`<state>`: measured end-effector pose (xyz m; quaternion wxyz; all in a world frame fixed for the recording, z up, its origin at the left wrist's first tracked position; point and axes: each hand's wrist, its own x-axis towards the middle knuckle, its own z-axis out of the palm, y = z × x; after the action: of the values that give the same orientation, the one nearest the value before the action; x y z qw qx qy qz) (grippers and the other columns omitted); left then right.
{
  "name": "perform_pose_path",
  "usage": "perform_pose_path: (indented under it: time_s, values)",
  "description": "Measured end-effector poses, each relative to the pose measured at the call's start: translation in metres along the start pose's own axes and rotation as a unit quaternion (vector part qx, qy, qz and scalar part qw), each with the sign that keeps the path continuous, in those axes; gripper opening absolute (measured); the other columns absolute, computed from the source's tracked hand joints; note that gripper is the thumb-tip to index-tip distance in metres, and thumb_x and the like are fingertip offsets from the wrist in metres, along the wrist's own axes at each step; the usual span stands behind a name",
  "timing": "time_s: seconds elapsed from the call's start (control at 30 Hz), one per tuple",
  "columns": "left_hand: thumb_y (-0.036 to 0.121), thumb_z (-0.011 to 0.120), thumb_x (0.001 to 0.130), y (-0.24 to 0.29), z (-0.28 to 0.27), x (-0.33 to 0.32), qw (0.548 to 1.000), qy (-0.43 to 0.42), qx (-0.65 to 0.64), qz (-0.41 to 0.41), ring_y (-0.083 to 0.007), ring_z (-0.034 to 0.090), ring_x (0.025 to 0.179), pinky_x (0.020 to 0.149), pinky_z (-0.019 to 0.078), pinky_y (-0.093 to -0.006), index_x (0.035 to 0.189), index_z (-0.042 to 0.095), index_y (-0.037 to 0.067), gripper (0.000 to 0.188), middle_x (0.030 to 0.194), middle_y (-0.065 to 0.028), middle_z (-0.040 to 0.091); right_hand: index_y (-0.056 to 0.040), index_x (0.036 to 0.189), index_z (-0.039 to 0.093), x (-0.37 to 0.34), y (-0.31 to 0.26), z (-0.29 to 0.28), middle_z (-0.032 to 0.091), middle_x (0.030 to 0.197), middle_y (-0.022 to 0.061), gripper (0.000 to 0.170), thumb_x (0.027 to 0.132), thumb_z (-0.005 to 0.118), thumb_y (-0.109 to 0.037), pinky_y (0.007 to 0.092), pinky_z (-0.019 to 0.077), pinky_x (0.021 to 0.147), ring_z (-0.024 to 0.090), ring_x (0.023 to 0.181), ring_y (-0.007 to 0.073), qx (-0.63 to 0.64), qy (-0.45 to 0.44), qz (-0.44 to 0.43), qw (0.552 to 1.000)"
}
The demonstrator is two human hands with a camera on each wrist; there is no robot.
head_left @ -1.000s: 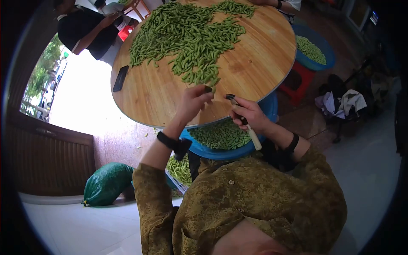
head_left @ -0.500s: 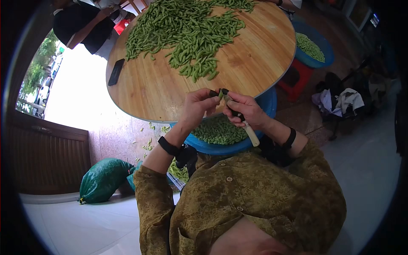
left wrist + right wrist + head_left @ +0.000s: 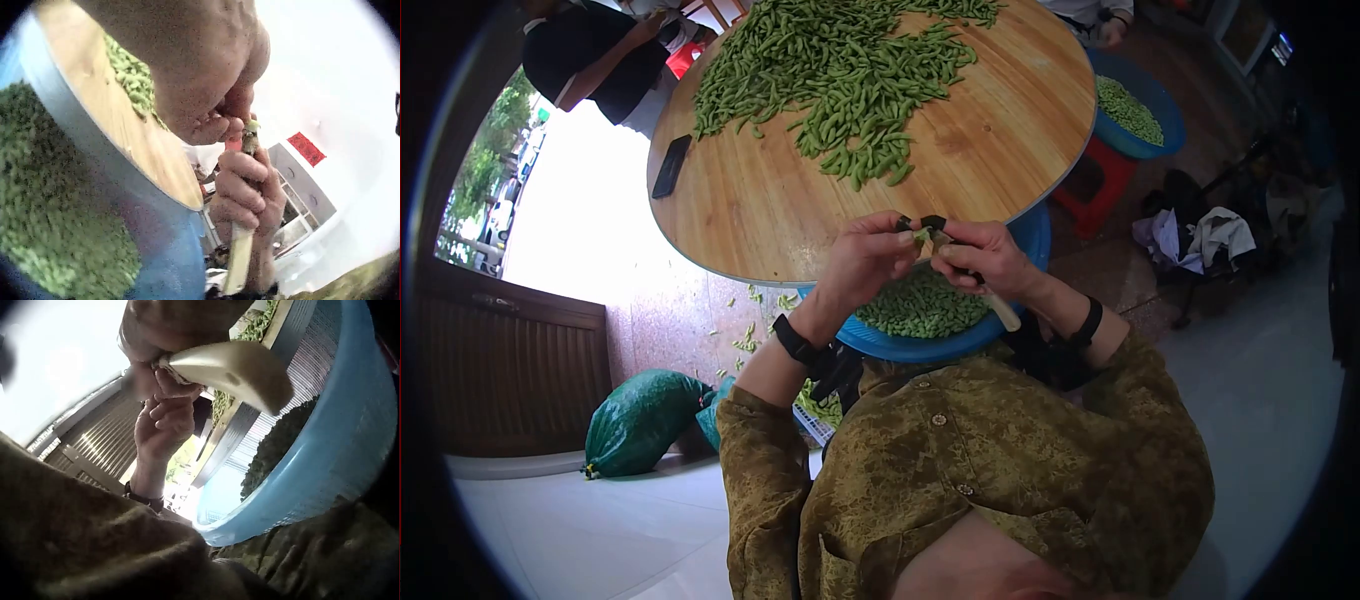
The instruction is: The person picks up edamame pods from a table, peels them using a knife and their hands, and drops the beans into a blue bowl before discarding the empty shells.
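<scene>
My left hand (image 3: pixel 862 258) pinches a small green bean pod (image 3: pixel 253 125) between thumb and forefinger, just over the table's near edge. Close against it, my right hand (image 3: pixel 992 258) grips a tool with a pale, curved handle (image 3: pixel 234 369); the handle sticks out below the fist. The tool's working end is mostly hidden by fingers, so I cannot tell its kind. Dark covers show on fingertips of both hands. Below them sits a blue basin (image 3: pixel 895 349) with shelled green beans (image 3: pixel 925 308). A large heap of green pods (image 3: pixel 840 90) lies on the round wooden table (image 3: pixel 1000 140).
A black phone (image 3: pixel 671 167) lies at the table's left edge. On a red stool (image 3: pixel 1093 195) at right stands another blue basin (image 3: pixel 1170 115) of beans. Green sacks (image 3: pixel 645 425) and scattered pods are on the floor at left. Another person (image 3: pixel 595 60) stands back left.
The left hand has come from the heap's near end to meet the right hand, with a pod between them. The right hand's tool handle has tilted slightly. A person's hand has appeared at back right.
</scene>
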<state>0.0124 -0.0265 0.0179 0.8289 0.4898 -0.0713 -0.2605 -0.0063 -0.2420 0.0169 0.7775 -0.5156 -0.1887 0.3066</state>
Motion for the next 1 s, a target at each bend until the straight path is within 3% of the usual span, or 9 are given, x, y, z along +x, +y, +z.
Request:
perform_pose_path:
  time_s: [0.07,0.13,0.3,0.33,0.37,0.47,0.53,0.7,1.0]
  values:
    - [0.008,0.058,0.086,-0.005,0.003,0.0,0.996,-0.02,-0.072,-0.046,-0.0122,0.049,0.054,0.048,0.0377,-0.0239,0.091,0.058,0.002,0.008,0.072,-0.0051,0.057,-0.0013,0.108,0.056,-0.006,-0.002,0.007,0.05,0.07,-0.0014,0.019,0.093,0.051,-0.012,0.0212,0.0379,0.046,0.049,0.056,0.0048,-0.229,0.068,-0.064,0.969]
    - [0.008,0.058,0.086,-0.014,0.003,0.001,0.996,0.018,-0.059,-0.063,-0.0121,0.049,0.054,0.047,0.0375,-0.0244,0.091,0.058,0.002,0.007,0.072,-0.0047,0.057,-0.0012,0.107,0.056,-0.005,0.01,0.002,0.052,0.071,-0.001,0.018,0.093,0.052,-0.012,0.0213,0.038,0.046,0.049,0.056,0.005,-0.284,0.068,-0.108,0.95]
    - [0.009,0.058,0.087,-0.03,0.017,0.001,0.99,0.108,-0.027,-0.092,-0.012,0.05,0.054,0.044,0.0372,-0.0249,0.092,0.058,0.003,0.008,0.07,-0.0035,0.055,-0.0008,0.107,0.054,-0.004,0.033,-0.018,0.056,0.077,0.0005,0.018,0.093,0.052,-0.013,0.0217,0.0385,0.046,0.05,0.056,0.0057,-0.485,0.071,-0.286,0.823]
    - [0.009,0.059,0.087,-0.029,0.021,0.001,0.992,0.126,0.019,-0.018,-0.0117,0.051,0.055,0.045,0.0382,-0.0238,0.093,0.058,0.003,0.008,0.07,-0.0031,0.057,-0.0021,0.108,0.054,-0.007,0.022,-0.016,0.057,0.078,0.0011,0.018,0.093,0.053,-0.013,0.0206,0.0372,0.043,0.049,0.055,0.0055,-0.256,0.087,-0.112,0.956]
    - [0.009,0.06,0.087,-0.028,0.023,0.0,0.986,0.142,0.066,0.055,-0.0114,0.053,0.056,0.047,0.0392,-0.0227,0.093,0.058,0.004,0.009,0.07,-0.0027,0.058,-0.0035,0.109,0.054,-0.009,0.016,-0.014,0.057,0.08,0.0017,0.019,0.093,0.053,-0.014,0.0195,0.0359,0.041,0.047,0.054,0.0054,-0.001,0.096,0.074,0.993]
    - [0.009,0.061,0.087,-0.028,0.022,0.0,0.98,0.083,0.138,0.119,-0.0102,0.054,0.056,0.047,0.0401,-0.0221,0.095,0.059,0.004,0.009,0.071,-0.0025,0.06,-0.0048,0.109,0.055,-0.008,0.016,-0.01,0.056,0.079,0.002,0.017,0.094,0.052,-0.013,0.0174,0.0337,0.038,0.045,0.053,0.0046,0.168,0.083,0.12,0.975]
    - [0.009,0.06,0.088,-0.026,0.019,-0.003,0.983,0.101,0.12,0.091,-0.0101,0.055,0.056,0.047,0.0409,-0.0219,0.095,0.059,0.004,0.009,0.072,-0.0032,0.06,-0.0045,0.109,0.055,-0.006,0.02,-0.009,0.056,0.079,0.002,0.018,0.094,0.051,-0.013,0.0178,0.0346,0.039,0.045,0.053,0.0046,0.172,0.082,0.109,0.975]
    - [0.009,0.06,0.088,-0.029,0.012,-0.007,0.984,0.124,0.114,0.051,-0.0092,0.055,0.055,0.047,0.0409,-0.0207,0.095,0.059,0.003,0.008,0.071,-0.0034,0.062,-0.0035,0.098,0.056,-0.003,0.016,-0.005,0.054,0.071,0.0002,0.015,0.091,0.057,-0.016,0.0193,0.0346,0.039,0.046,0.05,0.0042,-0.058,0.145,0.032,0.987]
    - [0.006,0.061,0.088,-0.027,0.021,-0.014,0.984,0.081,0.145,0.065,-0.0081,0.054,0.055,0.047,0.0394,-0.0198,0.106,0.055,0.003,0.019,0.072,-0.0029,0.062,-0.0026,0.091,0.055,0.006,0.015,0.0,0.054,0.067,0.002,0.011,0.087,0.058,-0.012,0.0198,0.0332,0.037,0.045,0.046,0.0047,0.041,0.117,0.078,0.989]
